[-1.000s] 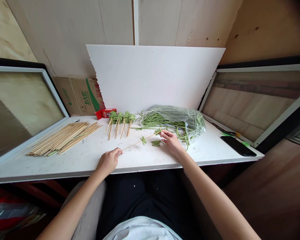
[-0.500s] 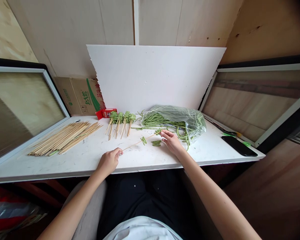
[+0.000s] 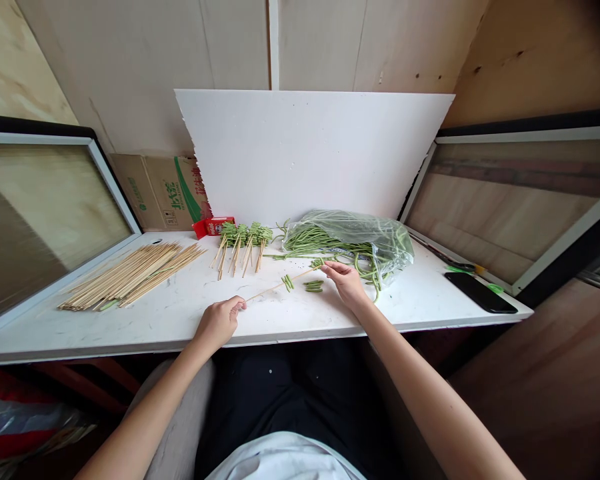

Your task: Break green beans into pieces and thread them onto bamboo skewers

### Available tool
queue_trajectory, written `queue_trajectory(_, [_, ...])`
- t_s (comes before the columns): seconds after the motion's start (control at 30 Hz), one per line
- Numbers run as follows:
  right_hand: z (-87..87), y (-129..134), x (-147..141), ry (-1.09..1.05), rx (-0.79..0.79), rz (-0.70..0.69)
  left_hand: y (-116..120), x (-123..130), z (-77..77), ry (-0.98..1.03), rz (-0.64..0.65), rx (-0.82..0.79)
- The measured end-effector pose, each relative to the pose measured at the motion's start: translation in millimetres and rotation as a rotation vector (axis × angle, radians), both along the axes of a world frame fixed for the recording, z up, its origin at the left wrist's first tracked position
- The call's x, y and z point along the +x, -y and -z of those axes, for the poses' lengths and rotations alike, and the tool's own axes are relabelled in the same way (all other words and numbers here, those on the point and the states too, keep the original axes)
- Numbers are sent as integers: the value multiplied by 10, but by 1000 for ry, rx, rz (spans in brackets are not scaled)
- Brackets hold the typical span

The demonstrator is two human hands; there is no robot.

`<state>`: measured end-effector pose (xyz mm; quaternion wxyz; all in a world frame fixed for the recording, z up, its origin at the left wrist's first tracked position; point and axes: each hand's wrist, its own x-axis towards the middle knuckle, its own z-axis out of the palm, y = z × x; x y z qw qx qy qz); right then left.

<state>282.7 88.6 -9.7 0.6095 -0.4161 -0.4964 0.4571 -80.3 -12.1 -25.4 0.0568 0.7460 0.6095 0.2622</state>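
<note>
My left hand [image 3: 220, 321] is closed on the lower end of a thin bamboo skewer [image 3: 265, 291], which slants up to the right just above the table. At its other end the fingertips of my right hand [image 3: 345, 281] are pinched together at the tip. Cut green bean pieces [image 3: 287, 283] sit across the skewer near its middle. More green pieces [image 3: 317, 263] show beside the tip; whether they are on the skewer I cannot tell. A small group of cut bean pieces [image 3: 313, 286] lies on the table just left of my right hand.
Loose bamboo skewers [image 3: 130, 277] are piled at the left. Several finished bean skewers [image 3: 245, 235] rest at the back, beside a small red box [image 3: 220, 225]. A clear plastic bag [image 3: 350, 230] of long beans lies behind my right hand. A black phone [image 3: 480, 292] is at the right edge.
The fingers of my right hand have slid a little to the skewer's tip, and the green pieces there show more clearly apart from them. My left hand has stayed in place.
</note>
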Motion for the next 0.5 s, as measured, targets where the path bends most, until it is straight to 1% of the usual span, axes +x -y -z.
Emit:
queue_trajectory(0.37, [-24, 24, -23, 4, 57, 6, -14, -15, 26, 15, 7, 11])
queue_trajectory(0.5, [-48, 21, -18, -45, 22, -73, -8, -8, 19, 19, 0, 6])
